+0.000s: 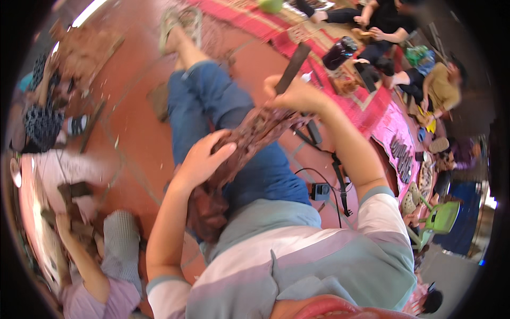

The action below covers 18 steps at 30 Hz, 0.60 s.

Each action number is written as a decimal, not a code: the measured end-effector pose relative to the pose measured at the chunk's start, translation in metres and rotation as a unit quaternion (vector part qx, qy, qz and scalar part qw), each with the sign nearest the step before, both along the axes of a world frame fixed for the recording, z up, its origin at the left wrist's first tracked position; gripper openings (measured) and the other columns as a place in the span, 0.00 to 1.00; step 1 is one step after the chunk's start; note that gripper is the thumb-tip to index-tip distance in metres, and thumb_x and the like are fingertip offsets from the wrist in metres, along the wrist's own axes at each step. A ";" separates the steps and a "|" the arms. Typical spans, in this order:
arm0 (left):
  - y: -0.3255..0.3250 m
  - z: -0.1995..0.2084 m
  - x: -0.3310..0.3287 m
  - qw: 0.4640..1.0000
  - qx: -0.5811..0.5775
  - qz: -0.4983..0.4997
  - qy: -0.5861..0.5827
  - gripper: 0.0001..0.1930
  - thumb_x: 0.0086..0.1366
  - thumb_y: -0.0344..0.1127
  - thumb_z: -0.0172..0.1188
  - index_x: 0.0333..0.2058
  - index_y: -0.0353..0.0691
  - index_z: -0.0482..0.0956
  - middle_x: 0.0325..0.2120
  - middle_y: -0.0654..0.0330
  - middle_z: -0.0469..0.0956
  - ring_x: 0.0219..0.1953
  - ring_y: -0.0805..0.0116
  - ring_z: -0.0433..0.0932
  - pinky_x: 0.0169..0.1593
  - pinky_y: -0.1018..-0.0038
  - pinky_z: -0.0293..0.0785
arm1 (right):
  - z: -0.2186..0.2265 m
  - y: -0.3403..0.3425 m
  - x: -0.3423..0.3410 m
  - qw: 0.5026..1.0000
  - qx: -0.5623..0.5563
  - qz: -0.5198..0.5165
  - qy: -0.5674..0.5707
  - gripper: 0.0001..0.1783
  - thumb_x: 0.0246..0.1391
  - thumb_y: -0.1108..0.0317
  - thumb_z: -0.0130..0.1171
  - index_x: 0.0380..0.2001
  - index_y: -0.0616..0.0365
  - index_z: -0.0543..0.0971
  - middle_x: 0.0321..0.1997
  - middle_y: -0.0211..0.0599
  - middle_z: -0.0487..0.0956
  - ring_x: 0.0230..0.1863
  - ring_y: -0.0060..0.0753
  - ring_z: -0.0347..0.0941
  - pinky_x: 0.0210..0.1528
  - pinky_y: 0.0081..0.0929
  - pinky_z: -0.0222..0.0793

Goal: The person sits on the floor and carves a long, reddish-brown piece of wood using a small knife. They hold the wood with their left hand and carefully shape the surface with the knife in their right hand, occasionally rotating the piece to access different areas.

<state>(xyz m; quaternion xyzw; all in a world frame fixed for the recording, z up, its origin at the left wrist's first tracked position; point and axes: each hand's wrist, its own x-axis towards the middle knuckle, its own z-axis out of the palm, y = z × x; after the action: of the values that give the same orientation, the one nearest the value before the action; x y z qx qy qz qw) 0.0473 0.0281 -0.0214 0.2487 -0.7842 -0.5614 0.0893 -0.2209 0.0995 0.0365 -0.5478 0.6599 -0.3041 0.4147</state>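
A long reddish-brown carved piece, apparently wood (249,135), lies slantwise across my lap. Its surface is knotted and full of hollows, and the lower end is bulkier. My left hand (204,159) grips its near side, thumb and fingers wrapped over the edge. At the far end, my right hand (297,95) is closed around a dark flat strip (294,66) that sticks up past the fingers. The strip's lower part is hidden by the hand, so I cannot tell whether it touches the carving. Blue jeans (212,101) are under the piece.
A small black camera-like box (320,191) with a cable lies on the tiles at my right, beside a black strap (340,181). A red patterned mat (276,40) holds a dark jar (340,53). A green chair (441,218) stands far right. Other people sit working on both sides.
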 end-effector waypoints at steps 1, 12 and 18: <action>0.000 -0.006 0.007 1.000 -0.002 -0.003 0.019 0.21 0.62 0.44 0.54 0.48 0.33 0.72 0.43 0.49 0.75 0.48 0.57 0.73 0.53 0.69 0.65 | -0.003 0.003 0.012 0.994 0.078 -0.024 -0.076 0.12 0.37 0.69 0.63 0.18 0.55 0.68 0.15 0.23 0.68 0.21 0.14 0.63 0.23 0.20 0.61; 0.007 0.009 -0.006 0.998 0.047 0.019 -0.042 0.23 0.63 0.41 0.55 0.52 0.33 0.70 0.46 0.53 0.75 0.48 0.66 0.72 0.53 0.74 0.65 | -0.017 0.005 -0.001 0.997 -0.060 0.016 0.050 0.08 0.33 0.72 0.61 0.19 0.56 0.71 0.19 0.29 0.72 0.23 0.29 0.68 0.27 0.31 0.62; 0.006 0.006 0.001 0.998 0.054 0.025 -0.035 0.23 0.64 0.41 0.54 0.52 0.33 0.69 0.47 0.52 0.74 0.49 0.66 0.71 0.54 0.74 0.64 | -0.018 0.004 0.017 0.991 -0.095 0.020 0.089 0.09 0.32 0.73 0.61 0.20 0.56 0.71 0.19 0.31 0.73 0.25 0.30 0.70 0.28 0.32 0.63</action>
<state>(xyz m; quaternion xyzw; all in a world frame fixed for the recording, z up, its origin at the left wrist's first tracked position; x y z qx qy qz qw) 0.0486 0.0342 -0.0150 0.2916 -0.7492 -0.5913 0.0624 -0.2039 0.1038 0.0183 -0.6228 0.6513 -0.3066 0.3066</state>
